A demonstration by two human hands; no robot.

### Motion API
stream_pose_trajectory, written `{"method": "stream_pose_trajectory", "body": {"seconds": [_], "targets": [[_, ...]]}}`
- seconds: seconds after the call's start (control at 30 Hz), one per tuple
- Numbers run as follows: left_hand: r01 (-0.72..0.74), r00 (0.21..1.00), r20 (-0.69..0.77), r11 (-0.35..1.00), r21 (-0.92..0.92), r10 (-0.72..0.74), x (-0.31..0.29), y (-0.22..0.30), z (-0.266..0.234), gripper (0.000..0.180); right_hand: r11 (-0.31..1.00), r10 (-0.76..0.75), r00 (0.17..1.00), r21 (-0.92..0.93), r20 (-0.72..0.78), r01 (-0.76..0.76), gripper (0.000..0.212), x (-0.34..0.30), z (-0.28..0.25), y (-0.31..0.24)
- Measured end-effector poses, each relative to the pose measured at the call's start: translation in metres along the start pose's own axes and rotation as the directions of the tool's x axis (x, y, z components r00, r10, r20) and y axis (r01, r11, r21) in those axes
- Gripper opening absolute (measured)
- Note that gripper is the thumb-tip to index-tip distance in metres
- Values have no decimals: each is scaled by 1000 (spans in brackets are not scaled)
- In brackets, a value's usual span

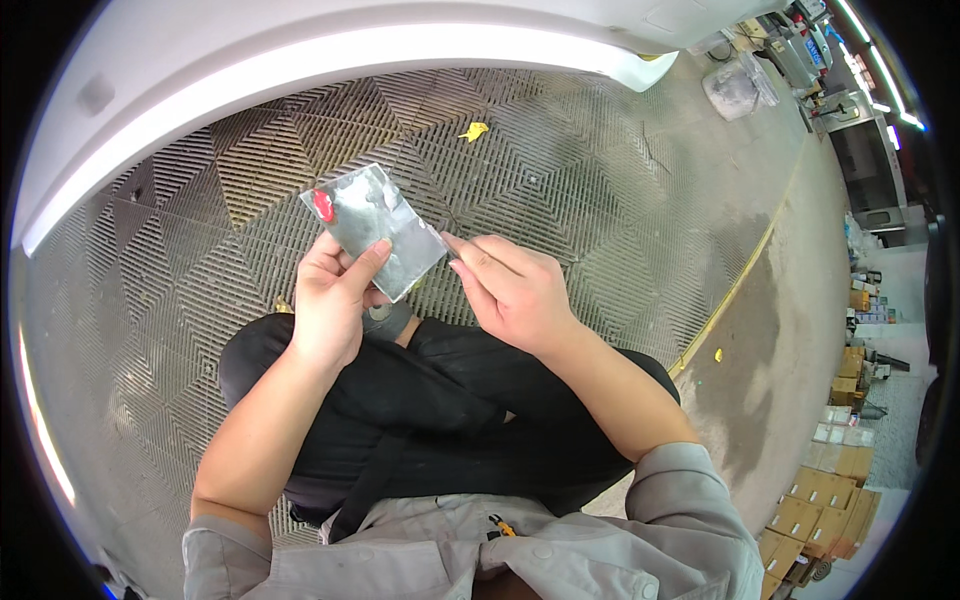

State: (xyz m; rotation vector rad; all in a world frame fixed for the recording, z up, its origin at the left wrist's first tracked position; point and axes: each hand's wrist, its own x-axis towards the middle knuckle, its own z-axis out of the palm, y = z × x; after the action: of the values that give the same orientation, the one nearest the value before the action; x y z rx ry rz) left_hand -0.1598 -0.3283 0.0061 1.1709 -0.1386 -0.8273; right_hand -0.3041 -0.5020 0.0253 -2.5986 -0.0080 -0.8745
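Observation:
My left hand [336,290] grips a flat, shiny, grey rectangular plate [372,222] by its lower left edge, thumb on top and fingers underneath. A glossy red dab of paste [324,205] lies at the plate's upper left corner. Whitish-grey smears of paste [393,194] run along its upper right side. At the plate's right corner, my right hand [515,287] is closed in a pinch, with a thin edge showing by the fingertips. What it pinches is mostly hidden. Both hands are above my black-trousered, folded legs.
A white car body panel [330,62] curves across the top, close ahead. Grey slatted floor tiles [590,190] lie below, bordered by a yellow edge strip [745,262]. Yellow scraps [474,131] lie on the floor. A whitish bucket [733,92] and cardboard boxes [812,505] stand to the right.

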Motion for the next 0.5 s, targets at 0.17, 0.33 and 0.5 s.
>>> {"method": "stream_pose_trajectory", "body": {"seconds": [0.17, 0.33, 0.5], "targets": [[-48, 999, 5, 997, -53, 48, -5, -2, -2, 17, 981, -46, 954, -166, 296, 99, 34, -20, 6, 18], [-191, 982, -3, 981, 23, 191, -1, -2, 3, 20, 919, 293, 783, -388, 548, -72, 21, -31, 6, 32], [-70, 998, 1, 995, -69, 70, 0, -1, -2, 28, 967, 253, 965, -6, 65, -254, 10, -11, -20, 32]]}}
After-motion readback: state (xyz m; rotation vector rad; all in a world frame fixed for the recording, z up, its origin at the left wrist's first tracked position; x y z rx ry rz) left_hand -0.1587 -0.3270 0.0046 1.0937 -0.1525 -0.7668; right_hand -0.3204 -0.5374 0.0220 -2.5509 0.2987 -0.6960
